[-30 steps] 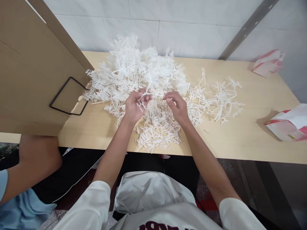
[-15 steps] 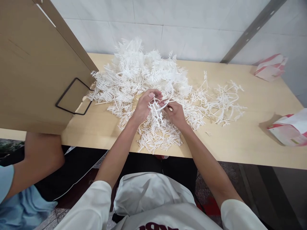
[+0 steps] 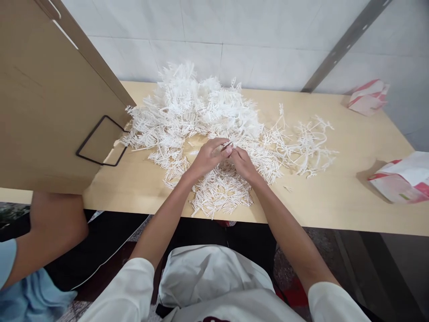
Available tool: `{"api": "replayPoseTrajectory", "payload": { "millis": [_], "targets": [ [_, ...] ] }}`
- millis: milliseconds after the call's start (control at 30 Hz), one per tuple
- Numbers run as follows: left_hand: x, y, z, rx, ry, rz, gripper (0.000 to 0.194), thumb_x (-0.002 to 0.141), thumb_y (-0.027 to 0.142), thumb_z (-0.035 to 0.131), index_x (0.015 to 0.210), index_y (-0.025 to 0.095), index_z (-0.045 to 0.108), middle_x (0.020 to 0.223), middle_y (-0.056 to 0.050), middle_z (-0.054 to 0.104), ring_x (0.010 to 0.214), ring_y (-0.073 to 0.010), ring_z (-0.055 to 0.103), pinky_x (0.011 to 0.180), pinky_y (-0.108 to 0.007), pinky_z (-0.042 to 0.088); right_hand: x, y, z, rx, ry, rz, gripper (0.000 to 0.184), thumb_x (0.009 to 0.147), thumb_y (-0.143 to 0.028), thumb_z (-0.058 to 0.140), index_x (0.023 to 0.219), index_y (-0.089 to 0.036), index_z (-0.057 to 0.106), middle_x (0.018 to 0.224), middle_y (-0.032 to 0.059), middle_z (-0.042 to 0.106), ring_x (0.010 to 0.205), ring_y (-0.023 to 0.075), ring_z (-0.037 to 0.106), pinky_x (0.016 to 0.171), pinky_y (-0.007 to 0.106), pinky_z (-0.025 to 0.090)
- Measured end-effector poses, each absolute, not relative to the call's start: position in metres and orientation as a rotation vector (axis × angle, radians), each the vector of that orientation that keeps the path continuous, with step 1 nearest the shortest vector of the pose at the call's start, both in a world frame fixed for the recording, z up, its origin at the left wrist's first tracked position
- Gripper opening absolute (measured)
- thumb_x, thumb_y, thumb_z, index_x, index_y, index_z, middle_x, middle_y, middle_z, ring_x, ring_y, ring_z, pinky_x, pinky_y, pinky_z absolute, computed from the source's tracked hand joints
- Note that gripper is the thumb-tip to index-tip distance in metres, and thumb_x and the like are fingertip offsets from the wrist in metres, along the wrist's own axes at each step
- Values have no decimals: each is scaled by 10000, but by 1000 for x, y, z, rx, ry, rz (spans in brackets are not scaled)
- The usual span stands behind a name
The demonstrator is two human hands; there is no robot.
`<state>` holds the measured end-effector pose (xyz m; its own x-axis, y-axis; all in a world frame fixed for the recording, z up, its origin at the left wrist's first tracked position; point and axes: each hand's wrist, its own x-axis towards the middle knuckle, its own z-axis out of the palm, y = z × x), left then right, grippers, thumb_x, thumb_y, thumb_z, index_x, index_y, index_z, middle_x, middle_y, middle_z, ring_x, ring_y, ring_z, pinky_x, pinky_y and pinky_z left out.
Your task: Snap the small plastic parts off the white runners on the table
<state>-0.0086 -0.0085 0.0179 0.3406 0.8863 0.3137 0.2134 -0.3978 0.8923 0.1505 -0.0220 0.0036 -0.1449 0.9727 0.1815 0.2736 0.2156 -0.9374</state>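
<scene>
My left hand (image 3: 211, 157) and my right hand (image 3: 244, 163) meet over a heap of thin white plastic pieces, fingertips pinched close together. A bit of white shows at the fingertips; the rest of the white branched plastic piece between them is hidden by the fingers. Under and in front of both hands lies a spread of short loose white sticks (image 3: 223, 194). Just beyond them rises a taller, tangled pile of white branched plastic pieces (image 3: 197, 105).
Bare branched white stems (image 3: 306, 147) lie to the right. Two red-and-white paper packets (image 3: 368, 97) stand farther right. At left, a brown board (image 3: 50, 98) with a black wire loop (image 3: 100, 141) rises above the table. Another person's arm (image 3: 55, 223) is below it.
My hands have come together, and the branched white piece that hung openly between them is now mostly covered by my fingers. The view has shifted slightly.
</scene>
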Motion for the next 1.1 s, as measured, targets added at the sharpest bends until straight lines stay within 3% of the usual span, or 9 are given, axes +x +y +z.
{"api": "replayPoseTrajectory", "payload": {
  "millis": [167,333,433,500,600,800,900,1000,1100],
  "targets": [
    [-10,-6,17,1876,883,1106,373,834,508,637,1098,246,665,1127,-67,672,1018,-188,611,941,-360,461,149,-23,6,-1162,-1541,973,543,895,-676,397,770,-198,622,773,15,629,786,149,581,778,305,471],
    [-14,-3,11,2090,977,1074,503,763,441,727,1212,260,591,1221,-72,640,1160,-237,552,1029,-420,402,153,-23,15,-1018,-1369,891,532,895,-689,382,894,-247,679,934,33,653,773,134,609,747,315,513],
    [-14,-1,9,2192,1027,1152,294,817,409,667,1045,229,628,1188,-73,642,1173,-244,533,1053,-423,372,156,-22,18,-945,-1251,826,490,910,-667,381,958,-278,676,1007,39,625,767,134,626,746,336,535],
    [-14,-1,10,2183,1031,1220,184,858,398,614,922,227,627,1141,-62,658,1133,-234,548,1030,-408,378,157,-22,19,-947,-1198,803,510,907,-681,363,968,-279,669,973,44,611,754,142,630,744,350,545],
    [-15,-2,12,2123,1030,1288,165,878,399,584,850,241,622,992,-40,678,997,-220,574,947,-388,406,158,-22,20,-966,-1137,775,560,890,-720,336,967,-267,655,913,48,603,714,140,623,699,341,548],
    [-12,-7,12,1999,1029,1456,271,824,477,656,723,244,560,740,-23,556,780,-193,496,769,-358,403,164,-16,19,-978,-1063,613,574,876,-756,276,778,-250,528,756,5,492,565,106,530,534,286,462],
    [-8,-13,13,1941,982,1510,314,837,507,634,694,242,546,699,-18,528,727,-173,476,739,-349,402,166,-11,16,-975,-1030,601,541,890,-737,262,744,-249,444,739,-12,440,540,95,499,523,274,443],
    [-7,-18,15,1843,962,1578,309,838,539,621,743,247,598,753,-18,589,762,-167,515,788,-356,423,164,-10,12,-985,-1048,618,457,885,-682,394,745,-248,376,770,-16,436,610,100,533,581,277,475],
    [-7,-19,16,1763,848,1361,419,808,653,582,816,245,674,833,-33,662,829,-179,580,829,-370,450,159,-12,11,-989,-1134,613,471,777,-586,661,768,-256,326,845,-15,487,732,113,572,666,281,511]
  ]
}}
